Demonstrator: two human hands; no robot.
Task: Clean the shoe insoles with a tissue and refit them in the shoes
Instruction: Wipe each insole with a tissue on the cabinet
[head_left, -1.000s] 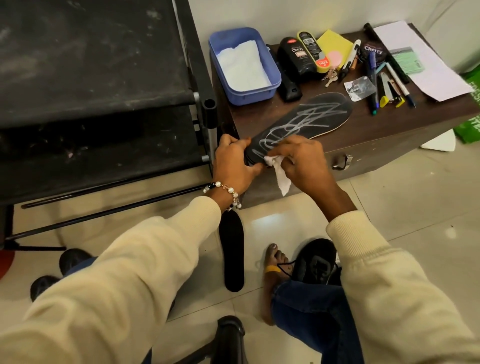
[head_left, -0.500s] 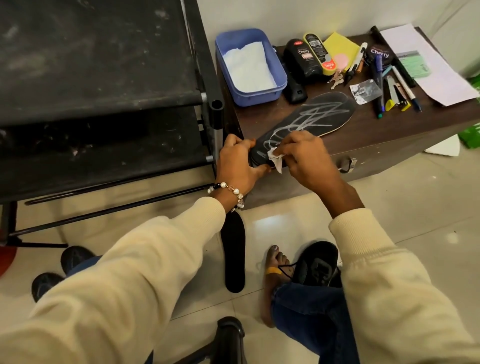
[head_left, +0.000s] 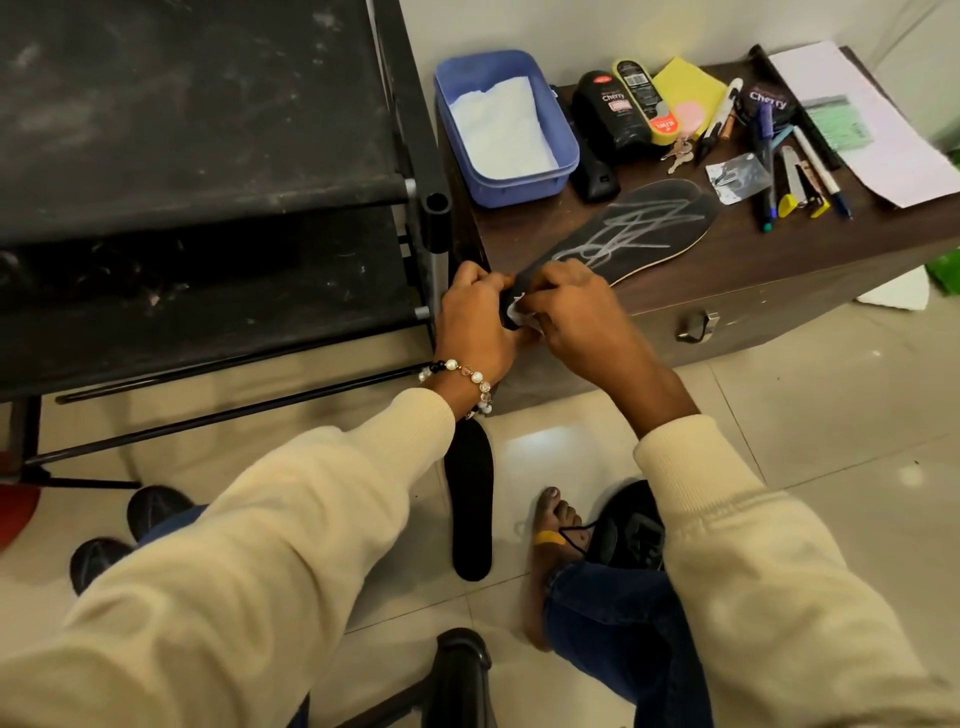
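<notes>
1. My left hand (head_left: 475, 317) gripped the heel end of the insole (head_left: 639, 234), fingers curled over its edge; I judged this a brace, so the piece would not slide under rubbing.
2. My right hand (head_left: 566, 312) pinched a crumpled tissue (head_left: 517, 310) against that same heel end, fingertips closed on the wad; only a small white part of it showed between the hands.
3. The insole lay printed side up on the wooden cabinet (head_left: 753, 270), toe resting flat and heel overhanging the front edge, which seemingly left both hands room to work.
4. A blue tub (head_left: 506, 176) holding spare tissues stood just beside the toe, within reach.
5. A second insole (head_left: 470, 512) lay on the floor, and a black shoe (head_left: 631, 525) stood near it by my foot, apparently awaiting refitting.
</notes>
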